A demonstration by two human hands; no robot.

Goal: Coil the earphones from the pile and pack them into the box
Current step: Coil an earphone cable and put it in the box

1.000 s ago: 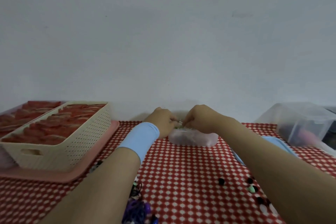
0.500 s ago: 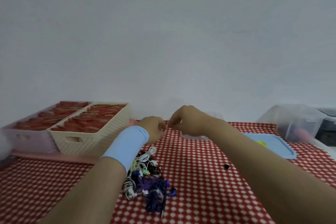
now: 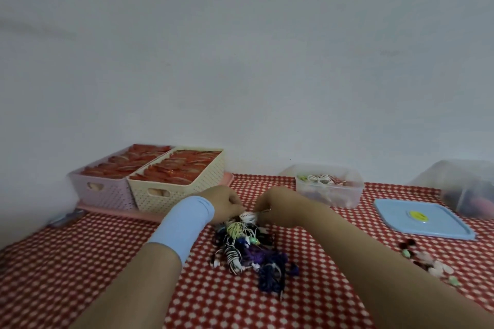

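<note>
A tangled pile of earphones [image 3: 250, 251], white, black, yellow and purple, lies in the middle of the red checked tablecloth. My left hand [image 3: 226, 201] and my right hand [image 3: 275, 205] meet at the far end of the pile, both curled. Between them sits a white earphone bundle [image 3: 248, 216], which my right hand pinches; my left fingers are at it too, their grip hidden. The clear plastic box [image 3: 330, 189] stands behind my right hand and holds several coiled earphones.
Two perforated baskets [image 3: 176, 184] of red items stand on a pink tray at the back left. A blue lid [image 3: 422, 219] lies right of the box, with another clear container [image 3: 465, 189] beyond. Loose ear tips [image 3: 430, 262] are scattered at the right.
Both hands have drawn back from the clear box to the earphone pile and taken up a white bundle. The view has shifted, so the box now shows at the right.
</note>
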